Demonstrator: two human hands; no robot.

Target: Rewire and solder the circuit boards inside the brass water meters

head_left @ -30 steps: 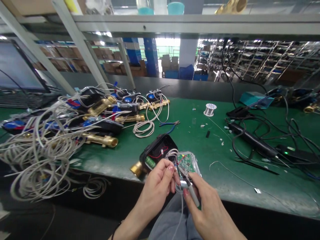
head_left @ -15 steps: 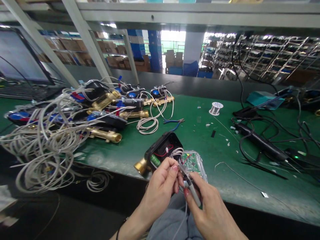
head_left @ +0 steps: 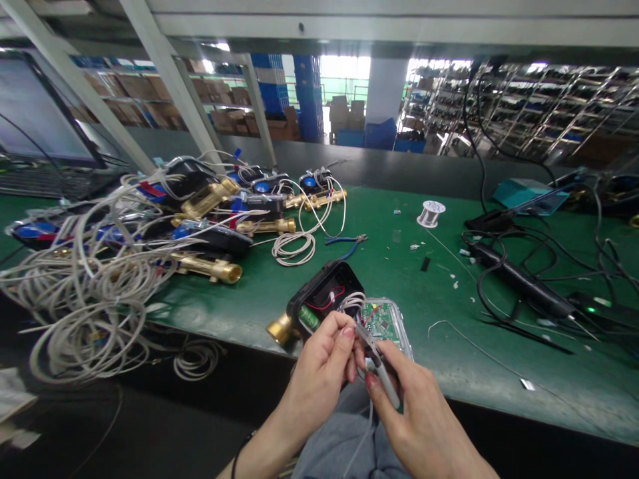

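Observation:
An opened black meter housing [head_left: 322, 299] with a brass fitting [head_left: 277, 328] lies at the near edge of the green bench [head_left: 399, 279]. Beside it lies its clear cover with a green circuit board [head_left: 383, 320]. My left hand [head_left: 322, 372] pinches thin wires [head_left: 349, 306] coming out of the housing. My right hand [head_left: 414, 412] grips a small grey-handled cutter [head_left: 379, 366], its tip at those wires. A grey cable [head_left: 362, 426] hangs down between my hands.
A heap of brass-bodied meters [head_left: 210, 219] with tangled grey cables [head_left: 90, 286] fills the left of the bench. Blue-handled pliers [head_left: 347, 243], a solder spool [head_left: 432, 213], a black soldering iron [head_left: 519, 283] with cords and a teal stand [head_left: 524, 196] lie further back. A monitor [head_left: 34, 120] stands far left.
The view has tilted down slightly. Both hands stay at the wires by the open housing, with the cutter tip shifted a little up toward the wires.

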